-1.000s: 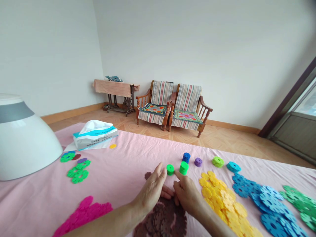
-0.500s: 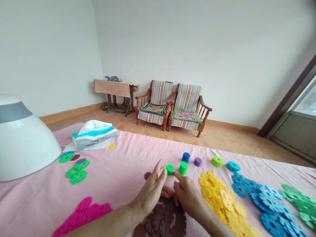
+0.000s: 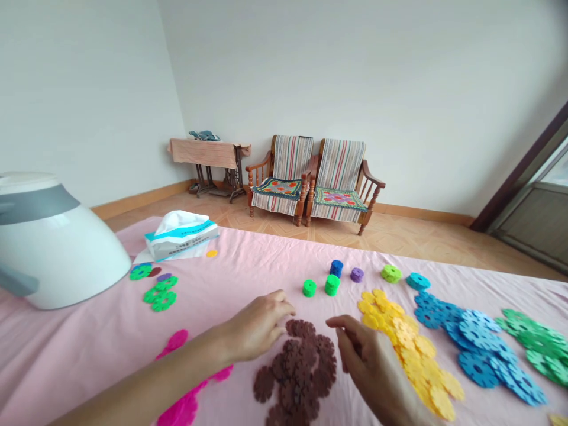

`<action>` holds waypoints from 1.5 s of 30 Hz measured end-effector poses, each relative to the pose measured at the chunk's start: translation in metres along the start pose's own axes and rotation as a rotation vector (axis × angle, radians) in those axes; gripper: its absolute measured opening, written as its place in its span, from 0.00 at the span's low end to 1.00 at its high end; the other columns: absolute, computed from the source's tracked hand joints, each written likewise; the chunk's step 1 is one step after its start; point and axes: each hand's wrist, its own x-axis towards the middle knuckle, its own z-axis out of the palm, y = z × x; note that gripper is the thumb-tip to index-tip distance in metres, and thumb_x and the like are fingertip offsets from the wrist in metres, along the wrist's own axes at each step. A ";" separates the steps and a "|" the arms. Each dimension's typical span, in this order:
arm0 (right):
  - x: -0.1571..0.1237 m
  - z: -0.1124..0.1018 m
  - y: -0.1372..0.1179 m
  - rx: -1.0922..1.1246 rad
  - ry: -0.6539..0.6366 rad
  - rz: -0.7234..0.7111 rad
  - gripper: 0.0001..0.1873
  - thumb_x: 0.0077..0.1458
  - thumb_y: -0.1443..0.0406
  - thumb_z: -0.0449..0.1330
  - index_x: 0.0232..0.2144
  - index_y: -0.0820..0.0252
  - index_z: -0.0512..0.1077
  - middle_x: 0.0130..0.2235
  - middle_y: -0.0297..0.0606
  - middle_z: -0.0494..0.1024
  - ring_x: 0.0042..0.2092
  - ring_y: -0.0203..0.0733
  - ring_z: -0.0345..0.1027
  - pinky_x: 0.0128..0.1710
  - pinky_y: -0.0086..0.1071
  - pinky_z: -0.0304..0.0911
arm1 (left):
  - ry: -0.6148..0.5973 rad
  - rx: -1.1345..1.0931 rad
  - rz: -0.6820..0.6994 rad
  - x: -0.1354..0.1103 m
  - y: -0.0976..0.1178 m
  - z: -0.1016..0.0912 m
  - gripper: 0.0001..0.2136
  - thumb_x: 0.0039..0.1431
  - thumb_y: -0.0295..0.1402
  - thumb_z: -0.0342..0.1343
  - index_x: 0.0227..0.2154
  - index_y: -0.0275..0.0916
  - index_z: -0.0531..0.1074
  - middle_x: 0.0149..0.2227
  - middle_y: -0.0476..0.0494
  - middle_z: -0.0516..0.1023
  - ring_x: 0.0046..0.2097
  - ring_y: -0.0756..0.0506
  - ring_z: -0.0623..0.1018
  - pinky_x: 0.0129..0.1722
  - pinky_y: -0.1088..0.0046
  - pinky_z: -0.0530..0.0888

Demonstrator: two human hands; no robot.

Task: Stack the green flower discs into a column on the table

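A pile of brown notched plastic discs (image 3: pixel 302 367) lies between my two hands on the pink cloth. On its left, my left hand (image 3: pixel 261 324) is held with loosely bent fingers and holds nothing. To the right of the pile is my right hand (image 3: pixel 370 361), its index finger reaching out and the other fingers curled, with nothing visible in it. Beyond them stand two short bright green disc stacks (image 3: pixel 309 288), near a dark blue stack (image 3: pixel 336 268) and a purple stack (image 3: pixel 357 274). Pink discs (image 3: pixel 180 408) are partly hidden by my left forearm.
Yellow discs (image 3: pixel 410 343), blue discs (image 3: pixel 481 349) and green discs (image 3: pixel 539 343) lie in piles to the right. Lime (image 3: pixel 391 273) and teal stacks (image 3: pixel 418 281) stand behind them. A white kettle (image 3: pixel 75 248) and a tissue box (image 3: pixel 181 239) occupy the left.
My hands have drawn apart and back from the bright green stack, leaving more of the brown pile uncovered. The camera view has shifted slightly, showing the kettle's handle.
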 end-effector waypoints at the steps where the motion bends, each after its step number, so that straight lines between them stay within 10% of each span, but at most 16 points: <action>1: -0.006 0.001 0.001 -0.002 -0.001 -0.009 0.19 0.58 0.60 0.46 0.40 0.63 0.73 0.18 0.32 0.70 0.20 0.35 0.64 0.20 0.25 0.55 | -0.009 0.032 0.004 -0.001 0.000 0.003 0.14 0.52 0.24 0.53 0.42 0.41 0.72 0.39 0.43 0.71 0.42 0.45 0.72 0.42 0.72 0.68; 12: -0.034 0.010 0.011 0.047 0.052 -0.061 0.18 0.60 0.61 0.46 0.40 0.63 0.73 0.18 0.32 0.70 0.20 0.33 0.63 0.21 0.24 0.57 | -0.058 0.170 0.128 0.009 0.004 0.009 0.04 0.48 0.23 0.56 0.28 0.36 0.71 0.32 0.46 0.71 0.36 0.47 0.72 0.36 0.75 0.67; 21: -0.032 0.011 0.025 0.116 0.059 0.014 0.19 0.59 0.60 0.46 0.42 0.65 0.72 0.17 0.30 0.67 0.20 0.35 0.62 0.20 0.25 0.55 | 0.228 0.101 -0.111 0.010 -0.033 -0.016 0.06 0.46 0.25 0.54 0.29 0.37 0.73 0.32 0.47 0.72 0.29 0.51 0.71 0.30 0.78 0.67; 45: -0.032 0.005 0.016 0.121 0.002 -0.037 0.17 0.60 0.62 0.47 0.40 0.63 0.73 0.20 0.33 0.72 0.21 0.33 0.63 0.19 0.23 0.54 | -0.002 0.226 -0.038 0.028 -0.037 -0.014 0.09 0.43 0.22 0.54 0.29 0.36 0.73 0.30 0.48 0.70 0.30 0.50 0.71 0.31 0.77 0.65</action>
